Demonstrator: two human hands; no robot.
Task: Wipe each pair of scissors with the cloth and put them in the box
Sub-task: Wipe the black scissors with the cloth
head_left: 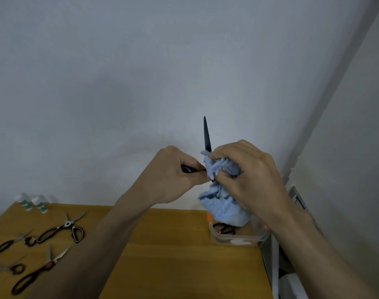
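Left hand (173, 175): fingers curled tight round the dark handle of the held scissors (206, 134)
Right hand (246, 175): bunching the blue cloth (224, 209) round the blade base, tip poking up above both hands
Box (238, 239): clear, on the tabletop (173, 255) just below the right hand, one pair of scissors inside (224, 228)
Waiting scissors (61, 230): several pairs lying well left of the left hand

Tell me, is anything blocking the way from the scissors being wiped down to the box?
Only the cloth itself: it hangs from the right hand over the open box. The held scissors are above it; no lid shows.
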